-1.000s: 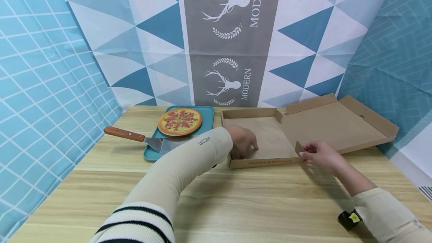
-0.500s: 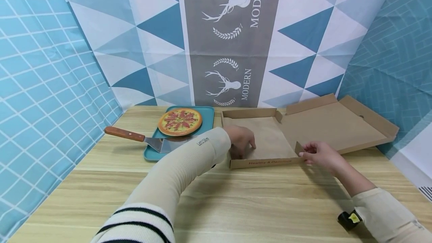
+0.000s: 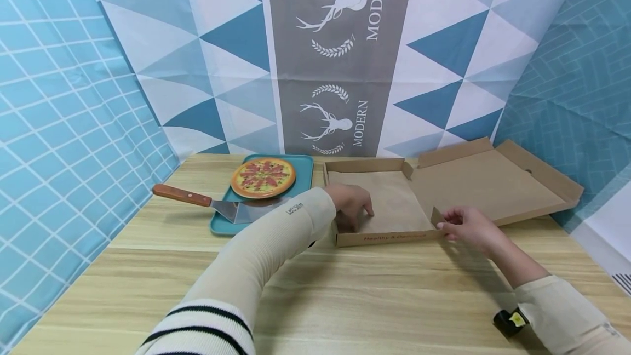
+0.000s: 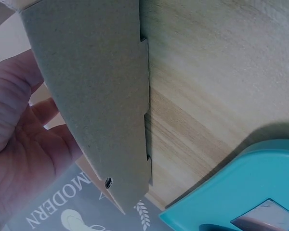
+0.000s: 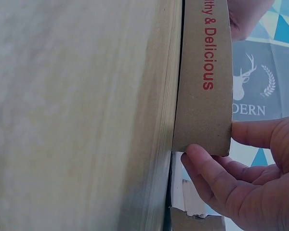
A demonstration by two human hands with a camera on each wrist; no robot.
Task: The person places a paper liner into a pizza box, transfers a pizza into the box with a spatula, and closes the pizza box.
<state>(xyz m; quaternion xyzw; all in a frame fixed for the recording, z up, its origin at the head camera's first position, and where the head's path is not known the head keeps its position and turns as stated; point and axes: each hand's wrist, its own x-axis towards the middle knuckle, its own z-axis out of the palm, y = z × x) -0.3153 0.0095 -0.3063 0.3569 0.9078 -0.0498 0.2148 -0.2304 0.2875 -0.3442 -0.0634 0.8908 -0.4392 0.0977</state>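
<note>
An open cardboard pizza box (image 3: 394,204) lies on the table, its base lined with a flat brown sheet. My left hand (image 3: 354,205) reaches into the near left part of the base, a finger pointing down at the sheet; in the left wrist view the hand (image 4: 31,139) is behind the box's side wall, and no finger shows on the outer face. Whether the fingertips press is hidden. At the near right corner my right hand (image 3: 463,228) pinches the front wall's end with thumb and fingers, by the small flap (image 3: 436,216). The right wrist view shows this grip (image 5: 245,173) beside the red lettering.
Left of the box, a teal tray (image 3: 302,171) holds a pizza (image 3: 263,178) and the blade of a wooden-handled spatula (image 3: 182,195), whose handle juts out over the table. The box lid (image 3: 483,182) is folded back to the right. Patterned cloths enclose the back and sides.
Over the last second my left hand has shifted very slightly left inside the box. The right hand, box, tray and spatula stay where they were.
</note>
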